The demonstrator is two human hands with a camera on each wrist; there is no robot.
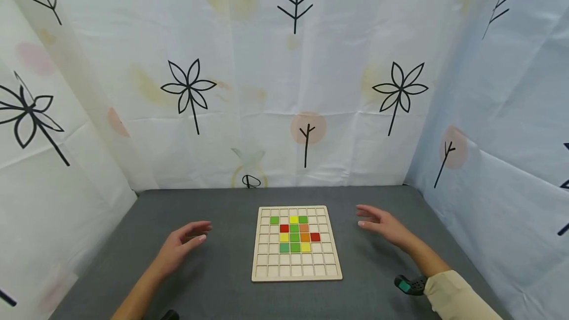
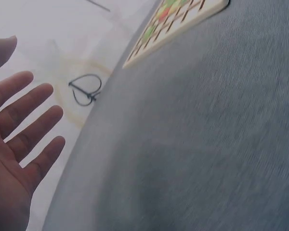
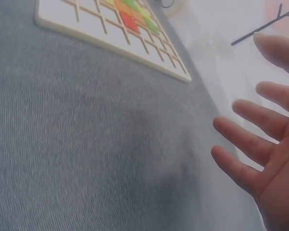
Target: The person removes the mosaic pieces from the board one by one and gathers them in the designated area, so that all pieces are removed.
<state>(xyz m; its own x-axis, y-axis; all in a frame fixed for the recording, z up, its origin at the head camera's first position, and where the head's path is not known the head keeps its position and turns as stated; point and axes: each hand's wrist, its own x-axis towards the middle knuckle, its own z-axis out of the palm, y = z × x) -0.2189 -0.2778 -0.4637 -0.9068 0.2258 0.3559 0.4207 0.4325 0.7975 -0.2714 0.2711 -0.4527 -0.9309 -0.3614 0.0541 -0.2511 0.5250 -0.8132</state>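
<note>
A wooden grid board [image 1: 296, 271] is lying flat on a grey table [image 1: 222, 285], directly before a seated-height view, while square tiles [image 1: 294, 237] in green, yellow, orange and red are filling some of its middle squares. To the board's left, a person's left hand [image 1: 181, 242] is hovering well apart from it, released, its fingers reaching toward the board. To the board's right, the right hand [image 1: 386, 226] is mirroring that pose, also released, fingers extending. Farther right of the board, a pale sleeve [image 1: 458, 295] is covering the forearm, and a dark device [image 1: 411, 285] is showing near the wrist. Behind the board, a white cloth [image 1: 249, 132] is displaying black plant drawings.
</note>
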